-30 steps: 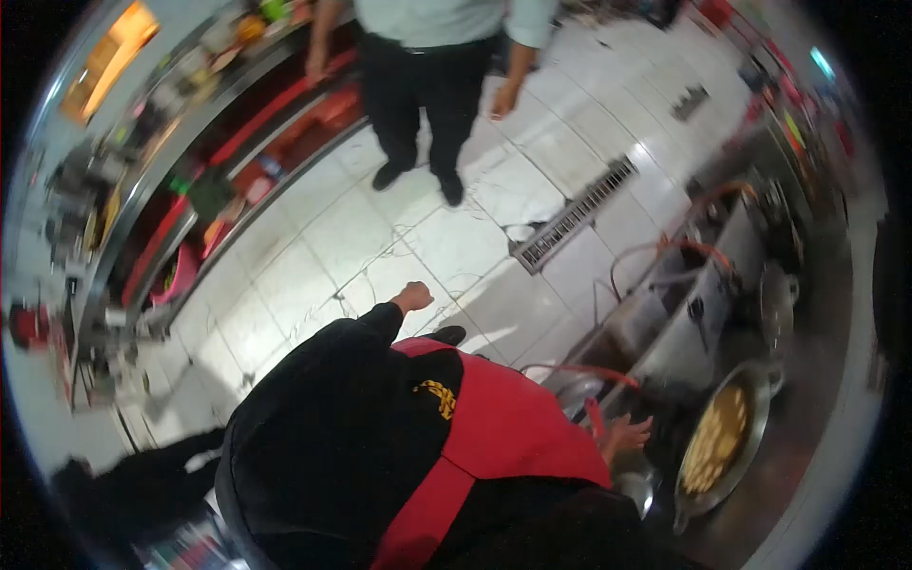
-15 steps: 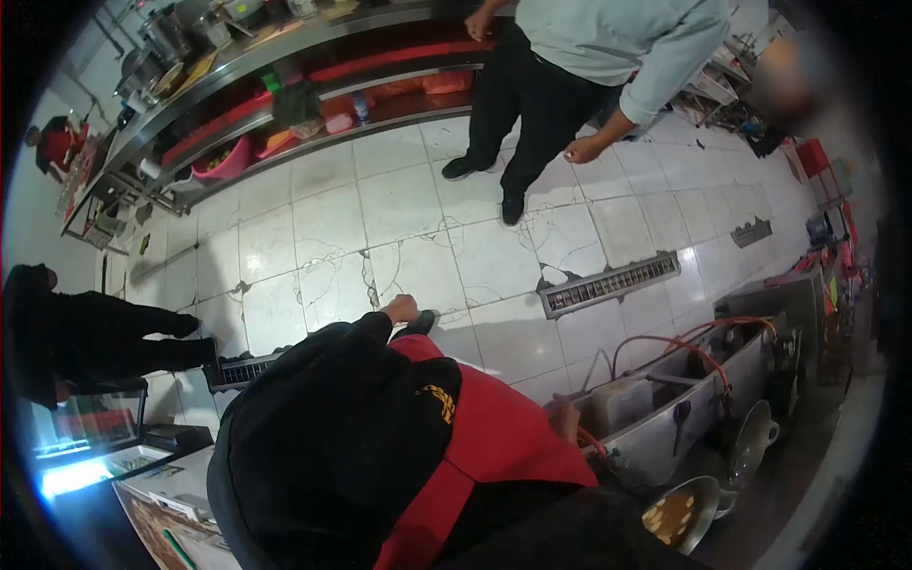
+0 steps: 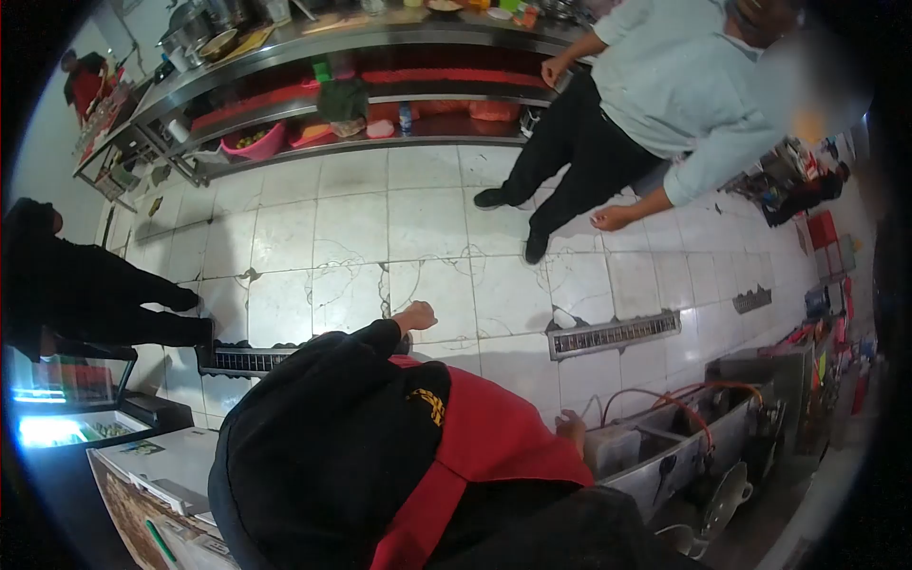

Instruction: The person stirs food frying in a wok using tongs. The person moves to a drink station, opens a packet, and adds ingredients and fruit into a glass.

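Observation:
My left hand (image 3: 415,317) sticks out of a black sleeve in front of my body, above the tiled floor. Its fingers are curled into a loose fist, and I see nothing in them. My right hand (image 3: 571,427) shows small at my right side, partly hidden by the red cloth (image 3: 503,427) on my front. It is close to the left end of a long metal cooking station (image 3: 655,475); whether it touches it, I cannot tell. Its fingers are too blurred to read. Two pans, one a metal pan (image 3: 727,499), are at the station's near side.
A person in a light shirt (image 3: 674,85) stands ahead, near a long steel counter (image 3: 380,38) with shelves. Another person in black (image 3: 95,275) is at the left. Floor drains (image 3: 616,334) cross the cracked tiles. Orange hoses (image 3: 684,404) arch over the station. A white chest (image 3: 171,465) stands lower left.
My view has tilted and turned, so the counter and light-shirted person sit differently in it. The pan with food has mostly slipped from sight. Both my hands keep about the same pose.

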Tool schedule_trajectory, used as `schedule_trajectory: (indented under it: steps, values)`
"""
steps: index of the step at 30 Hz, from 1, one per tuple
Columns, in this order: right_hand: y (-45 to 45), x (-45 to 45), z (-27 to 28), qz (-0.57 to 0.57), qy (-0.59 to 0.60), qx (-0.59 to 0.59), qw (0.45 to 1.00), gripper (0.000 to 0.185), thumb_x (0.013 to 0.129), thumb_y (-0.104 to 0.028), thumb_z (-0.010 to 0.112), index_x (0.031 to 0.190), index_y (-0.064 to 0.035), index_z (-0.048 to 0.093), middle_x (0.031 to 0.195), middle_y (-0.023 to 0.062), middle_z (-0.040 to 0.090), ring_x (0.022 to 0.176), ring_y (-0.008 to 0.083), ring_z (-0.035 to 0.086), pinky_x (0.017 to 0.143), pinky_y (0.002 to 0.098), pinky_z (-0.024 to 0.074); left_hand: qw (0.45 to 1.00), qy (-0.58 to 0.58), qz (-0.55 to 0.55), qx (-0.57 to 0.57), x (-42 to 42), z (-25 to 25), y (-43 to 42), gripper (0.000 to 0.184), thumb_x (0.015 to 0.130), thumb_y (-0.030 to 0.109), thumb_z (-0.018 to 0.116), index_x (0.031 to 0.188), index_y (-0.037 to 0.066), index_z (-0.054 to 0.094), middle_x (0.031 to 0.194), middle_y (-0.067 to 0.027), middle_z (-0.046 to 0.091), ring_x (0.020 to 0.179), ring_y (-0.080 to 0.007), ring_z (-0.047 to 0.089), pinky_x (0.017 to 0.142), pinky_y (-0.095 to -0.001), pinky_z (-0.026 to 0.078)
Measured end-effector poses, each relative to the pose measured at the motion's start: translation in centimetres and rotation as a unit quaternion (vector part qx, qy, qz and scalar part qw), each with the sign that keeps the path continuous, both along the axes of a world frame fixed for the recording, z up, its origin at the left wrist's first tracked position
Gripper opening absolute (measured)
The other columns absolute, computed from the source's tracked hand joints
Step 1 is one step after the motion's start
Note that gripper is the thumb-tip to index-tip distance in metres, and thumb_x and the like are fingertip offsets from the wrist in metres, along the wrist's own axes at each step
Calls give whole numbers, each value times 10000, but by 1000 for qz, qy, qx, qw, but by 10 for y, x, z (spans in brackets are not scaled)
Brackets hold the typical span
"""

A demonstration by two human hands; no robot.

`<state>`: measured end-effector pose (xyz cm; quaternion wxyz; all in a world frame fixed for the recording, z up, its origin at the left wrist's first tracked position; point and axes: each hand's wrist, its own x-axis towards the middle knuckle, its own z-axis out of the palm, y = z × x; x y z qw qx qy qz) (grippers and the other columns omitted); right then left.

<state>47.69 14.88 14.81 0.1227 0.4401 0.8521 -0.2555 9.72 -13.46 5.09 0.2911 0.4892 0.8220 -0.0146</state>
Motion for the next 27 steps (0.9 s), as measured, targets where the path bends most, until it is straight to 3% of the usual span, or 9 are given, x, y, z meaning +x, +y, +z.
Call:
schedule_trajectory:
  steps: [5,8,9,10,12,14,17,19,27]
  values:
    - [-19,-106,-8,94,41,-20,994,337,669,-213,624,963,-55,572,832,185,600,828,337,563,745,393,440,997,-31,65,-23,-39,5,-79,449,784,438,404,730,49,622,803,-143,605,783,-320,569,665,-428,439]
    - [-39,-183,-28,166,48,-49,984,325,676,-234,607,948,-59,579,851,186,596,836,338,559,761,386,438,954,-208,212,-29,-40,-1,-145,605,748,529,456,1175,100,456,1113,-158,506,1063,-286,454,876,-346,367]
    - [-47,-211,-34,183,31,-75,980,321,680,-244,596,944,-61,580,860,185,594,837,335,559,766,381,439,964,-210,138,83,-39,-68,-181,595,735,497,499,1179,105,454,1098,-168,512,1063,-290,455,878,-348,369]
    - [-59,-240,-23,223,3,-62,973,333,686,-261,581,950,-57,575,873,177,594,844,322,561,773,371,440,870,-332,214,296,-27,-127,-218,625,696,507,529,1166,101,461,1142,-153,486,1088,-295,437,903,-354,357]
    - [-74,-286,-44,253,18,-86,963,345,687,-271,578,958,-58,573,888,173,593,860,313,558,783,370,434,916,-281,280,62,-21,-92,-249,617,697,499,530,1162,100,464,1140,-153,487,1085,-295,439,900,-355,360]
    - [-87,-332,-47,318,-19,-130,939,375,696,-310,566,978,-62,568,948,154,584,917,291,541,813,368,414,892,-276,355,-54,-22,-61,-264,608,698,492,531,1159,99,467,1139,-153,488,1082,-294,442,896,-356,364]
    - [-113,-387,-31,340,-117,-185,914,388,709,-333,555,990,-65,567,976,145,576,945,284,529,834,364,398,858,-275,423,-92,-37,-31,-275,596,700,480,534,1153,98,471,1136,-153,490,1078,-293,446,890,-357,369]
    - [-104,-409,-84,396,-118,-225,882,379,728,-335,529,985,-58,567,980,156,570,947,294,525,832,368,396,841,-272,456,-103,-55,-25,-272,588,702,472,535,1149,96,474,1134,-153,491,1075,-293,448,886,-358,372]
    - [-29,-552,-160,476,-206,-139,844,375,734,-331,520,980,-53,565,981,169,565,950,304,522,831,371,394,791,-242,546,-132,-173,-9,-223,555,707,442,541,1134,92,486,1128,-154,495,1065,-291,458,871,-362,386]
